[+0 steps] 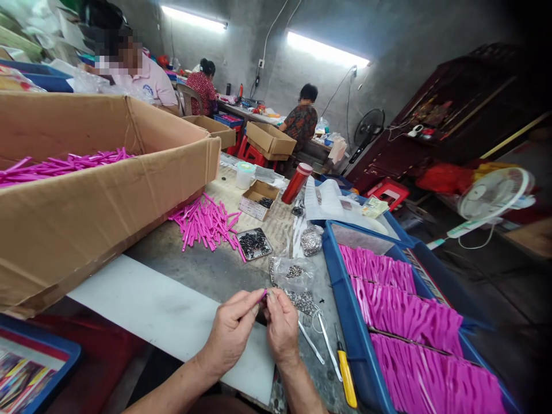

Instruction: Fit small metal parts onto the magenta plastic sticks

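Observation:
Above the front edge of the table, both hands meet at the fingertips. A small magenta piece (pixel 263 295) is pinched in my left hand (pixel 232 326), its tip reaching my right hand (pixel 281 325). The fingers of my right hand are closed at the end of that piece; anything else they hold is too small to name. A white board (pixel 168 319) lies beneath and left of the hands. Just beyond them are a clear bag of small metal parts (pixel 294 273) and a metal tray of black screws (pixel 254 244). Loose magenta sticks (pixel 204 223) form a pile farther back.
A large cardboard box (pixel 107 207) stands left, holding magenta sticks. On the right, a blue crate (pixel 349 322) holds rows of magenta pieces. A yellow screwdriver (pixel 346 376) and white tools lie beside it. A red bottle (pixel 296 184) stands behind. Several people sit farther back.

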